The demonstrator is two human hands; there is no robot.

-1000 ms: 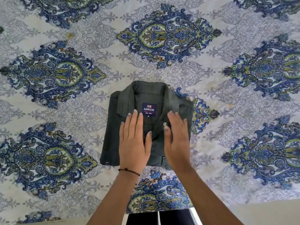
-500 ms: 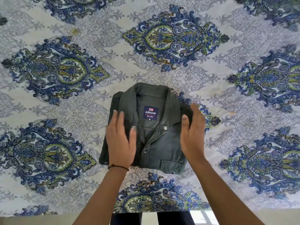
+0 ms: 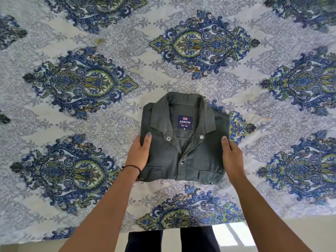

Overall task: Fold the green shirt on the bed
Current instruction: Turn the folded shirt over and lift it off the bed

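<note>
Left hand (image 3: 137,154), right hand (image 3: 233,155) slid outward, gripping green shirt (image 3: 198,157) on bedsheet (image 3: 60,122).

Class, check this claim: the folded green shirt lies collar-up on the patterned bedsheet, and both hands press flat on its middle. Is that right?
Not quite. The head view shows the left hand gripping the shirt at its left edge and the right hand at its right edge, not pressing its middle. It does lie folded, collar-up, on the bedsheet.

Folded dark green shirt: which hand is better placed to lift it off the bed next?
Left, marginally. The left hand has its thumb further over the folded dark green shirt; the right hand has its thumb just at the shirt's edge.
</note>
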